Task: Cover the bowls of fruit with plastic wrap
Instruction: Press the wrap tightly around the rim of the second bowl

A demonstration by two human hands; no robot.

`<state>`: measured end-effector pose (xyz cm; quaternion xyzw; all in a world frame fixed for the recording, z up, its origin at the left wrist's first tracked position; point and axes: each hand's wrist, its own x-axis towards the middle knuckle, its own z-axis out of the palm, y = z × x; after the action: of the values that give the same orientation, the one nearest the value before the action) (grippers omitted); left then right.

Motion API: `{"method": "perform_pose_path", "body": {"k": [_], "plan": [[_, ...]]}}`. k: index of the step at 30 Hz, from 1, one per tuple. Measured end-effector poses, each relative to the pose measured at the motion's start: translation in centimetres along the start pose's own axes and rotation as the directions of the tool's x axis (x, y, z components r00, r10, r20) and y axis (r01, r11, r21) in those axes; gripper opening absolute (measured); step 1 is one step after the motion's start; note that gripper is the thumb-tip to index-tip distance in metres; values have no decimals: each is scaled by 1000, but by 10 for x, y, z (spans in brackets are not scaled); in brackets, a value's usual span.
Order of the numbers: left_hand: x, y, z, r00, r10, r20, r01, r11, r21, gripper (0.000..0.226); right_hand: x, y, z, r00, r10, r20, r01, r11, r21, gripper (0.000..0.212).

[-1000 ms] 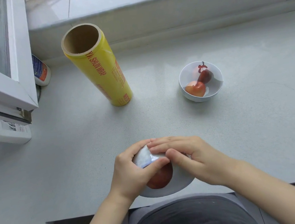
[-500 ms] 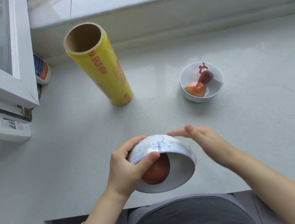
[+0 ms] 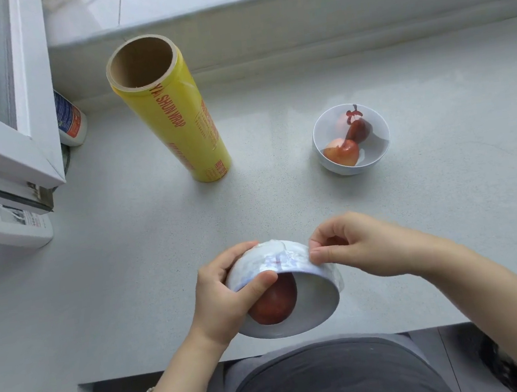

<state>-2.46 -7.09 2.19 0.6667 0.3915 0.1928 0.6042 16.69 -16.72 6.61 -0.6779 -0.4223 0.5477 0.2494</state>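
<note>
Pale speckled worktop (image 3: 129,259): far white fruit bowl (image 3: 344,168) looks wrapped; left hand (image 3: 227,299) grips the tilted near white bowl (image 3: 314,305), right hand (image 3: 366,248) pinches its clear film (image 3: 276,255) down.

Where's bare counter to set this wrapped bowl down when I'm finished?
Bare counter lies between the plastic wrap roll and the small fruit bowl, right of that bowl, and left of your left hand. The back left corner is crowded: window frame, bottle.
</note>
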Motion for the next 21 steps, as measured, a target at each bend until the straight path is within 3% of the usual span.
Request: {"method": "perform_pose_path", "body": {"k": [2,4,6,9,15,18,21], "plan": [[0,-1,-1,1000,-7,-1,7,999,-33,53,0,1,0,1000,-7,-6,7,999,32,20],[1,-2,-2,1000,-15,-7,14,997,-75,64,0,0,1,999,-3,-54,12,985,172,22],[2,-1,-1,1000,-18,-4,18,997,-79,58,3,1,2,996,23,-90,-1,970,243,23],[3,1,2,1000,-7,14,7,999,-50,40,6,0,4,997,60,-53,-45,967,250,23],[3,-3,5,998,-22,53,24,1000,-20,44,10,-2,-2,978,203,45,-208,954,216,40],[2,-5,6,997,-22,71,25,999,-33,43,12,0,4,990,142,-3,-134,938,319,29],[1,-4,5,997,-15,81,19,999,-49,38,18,3,20,977,83,-198,28,864,502,28]]}}
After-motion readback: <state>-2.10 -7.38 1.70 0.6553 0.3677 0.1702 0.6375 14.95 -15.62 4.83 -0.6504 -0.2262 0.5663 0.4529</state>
